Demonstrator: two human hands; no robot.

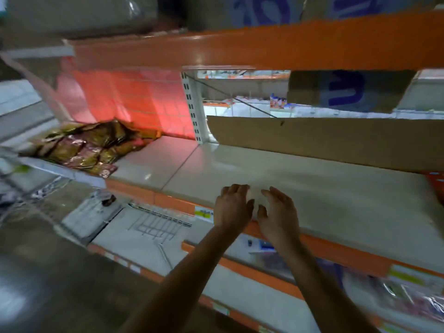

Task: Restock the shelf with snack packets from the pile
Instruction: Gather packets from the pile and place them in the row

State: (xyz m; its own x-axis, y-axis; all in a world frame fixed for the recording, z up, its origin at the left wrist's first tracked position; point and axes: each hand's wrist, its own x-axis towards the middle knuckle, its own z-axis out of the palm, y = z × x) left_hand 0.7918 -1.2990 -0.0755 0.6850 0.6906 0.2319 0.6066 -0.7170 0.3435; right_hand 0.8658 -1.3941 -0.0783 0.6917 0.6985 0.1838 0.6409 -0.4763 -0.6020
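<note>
our left hand (231,207) and right hand (280,217) side by side at the shelf (336,188) front edge, fingers loose and apart, gripping nothing, snack packets (86,147) piled at its left end

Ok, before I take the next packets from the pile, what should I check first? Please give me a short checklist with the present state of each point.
1. Left hand free: ok, it holds nothing.
2. Right hand free: ok, it holds nothing.
3. Room on the shelf: ok, bare surface ahead of both hands.
4. Pile of snack packets in view: ok, at the shelf's left end, apart from both hands.
5. Cardboard sheet at the back stands firm: cannot tell.
6. Price label matches the packets: cannot tell, it is blurred.
</note>
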